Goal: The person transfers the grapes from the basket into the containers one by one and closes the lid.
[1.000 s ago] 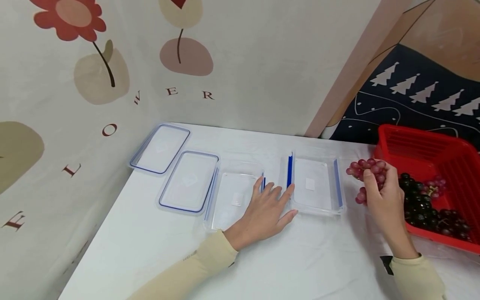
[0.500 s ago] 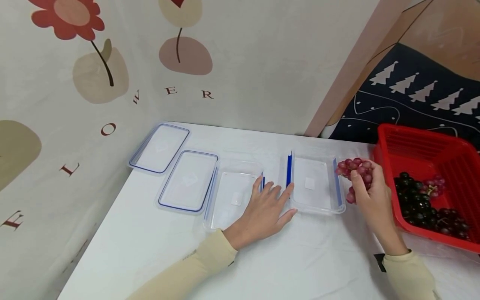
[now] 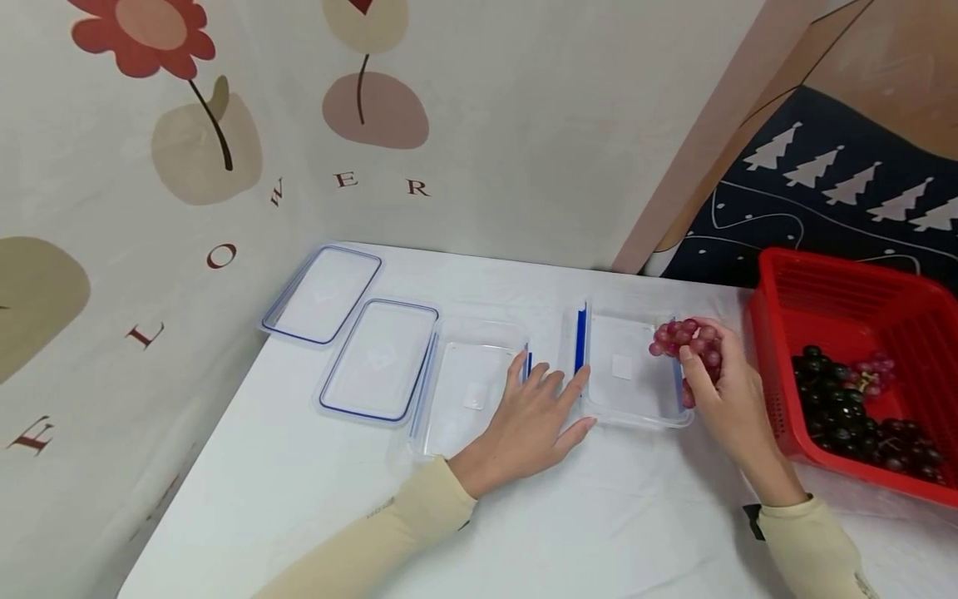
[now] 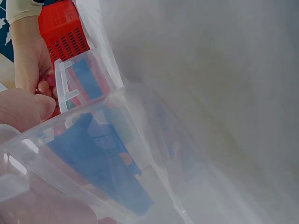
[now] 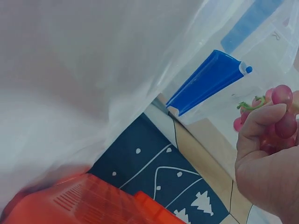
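My right hand point(image 3: 729, 395) grips a bunch of red grapes point(image 3: 687, 339) over the right edge of a clear plastic container point(image 3: 636, 403) with blue side clips. In the right wrist view, thumb and fingers curl round the grapes point(image 5: 282, 95), with a green stem showing. My left hand point(image 3: 524, 424) lies with spread, relaxed fingers between that container and a second clear container point(image 3: 456, 408) to its left. Its fingertips are right at the edges of both boxes. The left wrist view looks through a clear container wall with a blue clip point(image 4: 100, 158).
A red basket point(image 3: 774, 333) stands at the right, holding black grapes point(image 3: 834, 408) and a small red bunch point(image 3: 871, 372). Two clear lids with blue seals, a nearer lid point(image 3: 377, 362) and a farther lid point(image 3: 323, 295), lie at the left. A printed cloth wall point(image 3: 509, 183) rises behind the table.
My right hand has carried the red grapes leftward, from beside the red basket to over the right container's edge. The left hand has stayed in place.
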`<state>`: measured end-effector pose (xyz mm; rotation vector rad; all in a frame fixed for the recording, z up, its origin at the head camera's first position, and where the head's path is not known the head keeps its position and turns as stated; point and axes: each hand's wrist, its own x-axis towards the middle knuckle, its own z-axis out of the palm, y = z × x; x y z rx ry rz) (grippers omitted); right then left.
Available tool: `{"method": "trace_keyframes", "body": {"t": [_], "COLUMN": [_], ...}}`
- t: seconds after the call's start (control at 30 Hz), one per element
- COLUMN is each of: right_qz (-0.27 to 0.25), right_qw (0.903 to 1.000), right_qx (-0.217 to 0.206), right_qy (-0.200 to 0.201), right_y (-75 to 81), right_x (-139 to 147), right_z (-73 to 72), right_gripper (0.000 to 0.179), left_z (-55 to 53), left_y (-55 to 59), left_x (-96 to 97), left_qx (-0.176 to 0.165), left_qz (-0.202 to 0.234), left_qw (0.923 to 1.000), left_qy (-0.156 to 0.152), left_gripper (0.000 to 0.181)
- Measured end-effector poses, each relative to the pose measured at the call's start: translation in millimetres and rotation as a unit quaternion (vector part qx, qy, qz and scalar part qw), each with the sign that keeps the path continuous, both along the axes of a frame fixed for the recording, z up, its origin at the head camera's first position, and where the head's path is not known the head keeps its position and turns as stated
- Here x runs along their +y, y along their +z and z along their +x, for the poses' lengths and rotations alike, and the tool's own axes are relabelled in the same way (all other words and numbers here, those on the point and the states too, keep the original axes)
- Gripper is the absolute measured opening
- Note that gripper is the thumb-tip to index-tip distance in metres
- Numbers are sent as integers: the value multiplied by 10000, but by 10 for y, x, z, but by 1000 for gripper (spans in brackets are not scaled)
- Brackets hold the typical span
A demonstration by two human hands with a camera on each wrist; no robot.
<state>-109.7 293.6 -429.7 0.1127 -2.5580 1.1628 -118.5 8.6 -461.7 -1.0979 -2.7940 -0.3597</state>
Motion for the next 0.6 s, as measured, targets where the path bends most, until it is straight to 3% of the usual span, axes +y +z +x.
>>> {"method": "trace_keyframes", "body": {"t": [0.23,0.6], "right_qz": [198,430], "right_qw": [9987,9953], "right_qx": [-51,-129], "right_qy": [469,864], "right_y": [-49,-79], "right_x": [-19,-48], "right_z": [10,0], "right_gripper": [55,62], "left_z": [6,12], "left_y": [12,21], "left_x": [1,1], "left_qx": [-18,26], "left_qz": [-19,-47], "left_qw": [10000,10000], "left_qy": [10,21], "left_gripper": [68,68]}}
